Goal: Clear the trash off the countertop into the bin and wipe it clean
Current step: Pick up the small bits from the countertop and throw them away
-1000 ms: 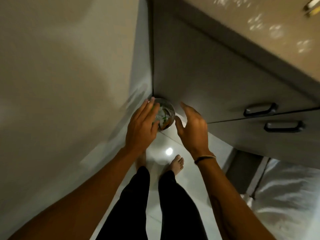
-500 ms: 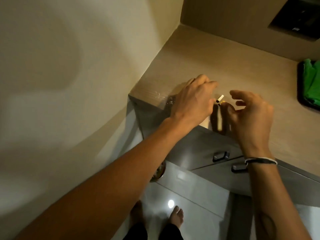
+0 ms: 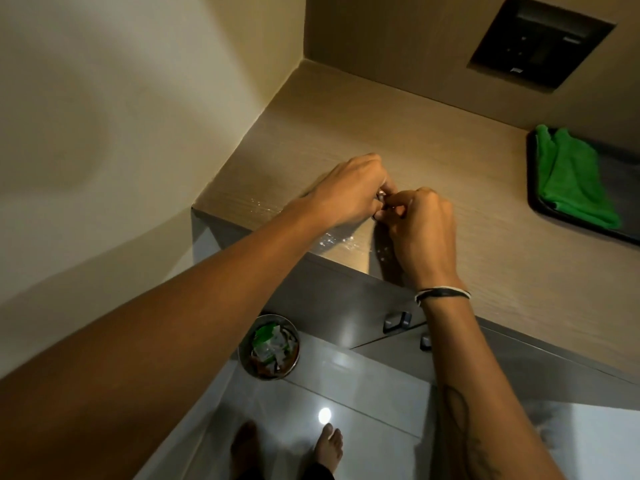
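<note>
My left hand (image 3: 349,190) and my right hand (image 3: 420,225) meet over the front part of the wooden countertop (image 3: 398,133), fingers curled together around a small scrap of trash (image 3: 381,195) that is mostly hidden. Which hand actually holds it is unclear. White crumbs or droplets (image 3: 332,239) speckle the counter near its front edge. On the floor below, against the cabinet, stands a small round metal bin (image 3: 268,346) holding green and white wrappers. A green cloth (image 3: 571,174) lies on a dark tray (image 3: 588,226) at the right.
A cream wall closes off the left side. A dark recessed panel (image 3: 540,43) sits in the back wall. Grey drawers with handles (image 3: 396,322) are under the counter. My bare feet (image 3: 329,445) stand on the glossy tiled floor.
A second ago both hands were down at the bin on the floor. They rose to the countertop, reached for a small scrap, and have now closed together around it.
</note>
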The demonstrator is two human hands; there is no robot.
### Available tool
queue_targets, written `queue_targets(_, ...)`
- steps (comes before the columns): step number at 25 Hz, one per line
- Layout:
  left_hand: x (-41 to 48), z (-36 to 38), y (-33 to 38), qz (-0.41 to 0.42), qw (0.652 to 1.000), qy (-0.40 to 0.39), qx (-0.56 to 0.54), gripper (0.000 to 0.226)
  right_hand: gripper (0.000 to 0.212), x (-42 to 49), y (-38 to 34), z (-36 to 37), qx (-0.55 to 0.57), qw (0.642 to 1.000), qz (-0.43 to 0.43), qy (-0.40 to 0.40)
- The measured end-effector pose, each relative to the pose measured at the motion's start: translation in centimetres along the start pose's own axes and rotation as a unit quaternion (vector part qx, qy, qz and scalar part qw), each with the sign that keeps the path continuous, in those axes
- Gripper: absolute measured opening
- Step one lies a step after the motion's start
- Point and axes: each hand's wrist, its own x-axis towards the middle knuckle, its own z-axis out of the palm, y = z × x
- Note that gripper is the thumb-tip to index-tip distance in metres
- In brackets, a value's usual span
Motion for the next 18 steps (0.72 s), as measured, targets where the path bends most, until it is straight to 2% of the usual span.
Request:
queue_targets(4, 0.1, 0.7, -0.4, -0.01, 0.999, 0.032, 0.006, 0.025, 0.01, 0.1, -0.1, 0.2, 0.004, 1.0, -0.019, 0.014)
queue_targets(11, -3.7, 0.2, -1.9, -0.026, 0.992, 0.118, -0.02, 0.018, 0.019, -1.0, -1.8, -0.3, 0.054, 0.998, -0.011, 0.023)
queue_targets(14, -9.1, -0.4, -3.0, -0.05, 0.972, 0.218, -0.074, 0.016, 0.02, -4.4, -4.0, -0.8, 0.132, 0.988, -0.059, 0.049)
queue_targets(16, -14.7, 0.6, -4.3, -0.08, 0.949, 0.286, -0.111, 0.016, 0.015, -8.4, -5.7, 0.2, 0.199, 0.973, -0.111, 0.041)
queue_targets(18, -20.5, 2.7, -5.0, -0.126, 0.929, 0.323, -0.132, 0.017, 0.013, -12.7, -6.6, 2.0, 0.264, 0.956, -0.129, 0.012)
